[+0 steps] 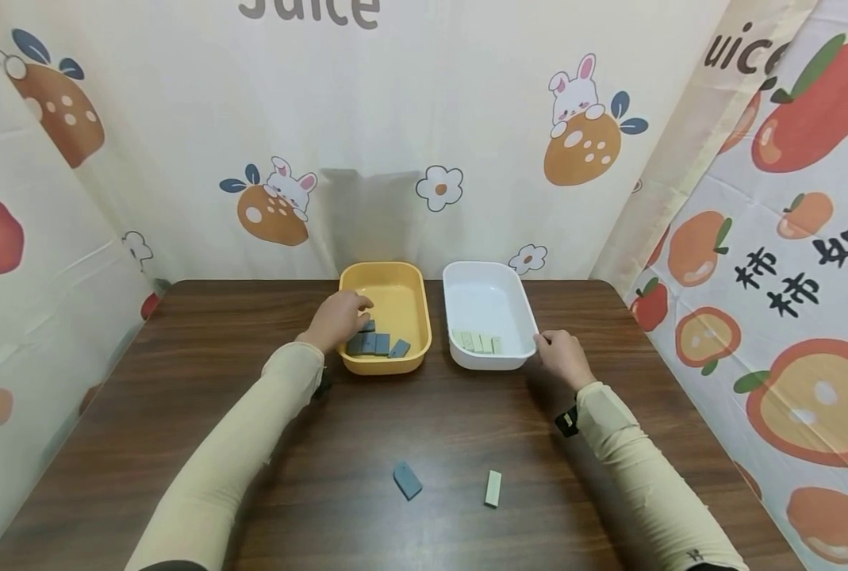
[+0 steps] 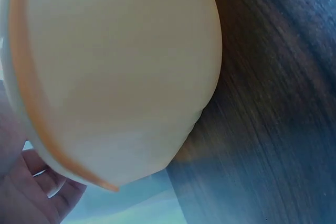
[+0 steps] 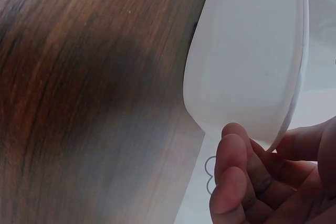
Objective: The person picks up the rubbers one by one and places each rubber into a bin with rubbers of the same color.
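My left hand reaches over the left rim of a yellow plastic bin, thumb and forefinger apart, with nothing seen between them. Several grey-blue tiles lie below it in the bin's near end. From the left wrist view, the bin's outer wall hides part of that hand. At the right rim of a white plastic bin, my right hand pinches the edge between thumb and fingers; the right wrist view shows the fingers against its outside. Several pale green blocks lie inside the white bin.
On the brown wooden table lie a grey-blue tile with a tapered end and a pale green block, both nearer me than the bins. A printed curtain hangs right behind the bins, with more cloth on both sides.
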Demonstrator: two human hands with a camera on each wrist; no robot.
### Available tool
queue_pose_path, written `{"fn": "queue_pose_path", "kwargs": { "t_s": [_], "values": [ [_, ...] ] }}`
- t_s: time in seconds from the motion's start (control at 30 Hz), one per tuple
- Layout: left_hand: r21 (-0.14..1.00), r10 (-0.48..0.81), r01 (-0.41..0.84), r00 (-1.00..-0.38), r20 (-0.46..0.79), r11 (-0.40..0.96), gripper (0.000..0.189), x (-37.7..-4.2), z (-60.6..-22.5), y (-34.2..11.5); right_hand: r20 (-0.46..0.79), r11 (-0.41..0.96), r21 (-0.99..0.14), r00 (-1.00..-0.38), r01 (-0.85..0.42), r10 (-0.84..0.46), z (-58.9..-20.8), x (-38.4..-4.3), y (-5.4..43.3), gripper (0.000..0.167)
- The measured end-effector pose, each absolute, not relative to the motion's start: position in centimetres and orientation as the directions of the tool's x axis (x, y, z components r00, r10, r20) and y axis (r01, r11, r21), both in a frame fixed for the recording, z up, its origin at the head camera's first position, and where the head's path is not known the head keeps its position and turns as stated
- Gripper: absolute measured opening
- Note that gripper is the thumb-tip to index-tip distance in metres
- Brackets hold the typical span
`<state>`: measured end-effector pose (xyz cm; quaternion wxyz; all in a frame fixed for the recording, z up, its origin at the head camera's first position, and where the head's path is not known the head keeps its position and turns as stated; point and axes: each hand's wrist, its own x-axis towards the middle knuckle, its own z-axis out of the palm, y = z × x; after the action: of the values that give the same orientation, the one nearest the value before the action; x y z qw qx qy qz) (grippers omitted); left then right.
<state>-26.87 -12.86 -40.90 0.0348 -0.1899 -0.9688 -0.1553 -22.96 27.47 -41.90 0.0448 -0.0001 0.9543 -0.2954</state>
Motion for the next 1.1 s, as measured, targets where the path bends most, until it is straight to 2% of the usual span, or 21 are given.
{"fn": "queue_pose_path", "kwargs": {
  "t_s": [0.43,0.83,1.1],
  "values": [
    [0.389,0.240,0.281,-0.959,0.149,0.878,0.031,-25.8,-40.6,-13.9,-0.101,0.822,-0.568,-0.995,0.040,-0.021,-41.6,-22.6,27.5,0.041],
    [0.382,0.184,0.237,-0.968,0.170,0.893,0.032,-25.4,-39.9,-15.9,-0.088,0.820,-0.571,-0.996,0.029,-0.027,-41.5,-22.6,27.3,0.040],
    [0.443,0.124,0.178,-0.981,0.148,0.879,0.034,-24.8,-40.3,-16.7,-0.084,0.826,-0.563,-0.996,0.021,-0.032,-41.6,-22.6,27.4,0.041]
  ]
}}
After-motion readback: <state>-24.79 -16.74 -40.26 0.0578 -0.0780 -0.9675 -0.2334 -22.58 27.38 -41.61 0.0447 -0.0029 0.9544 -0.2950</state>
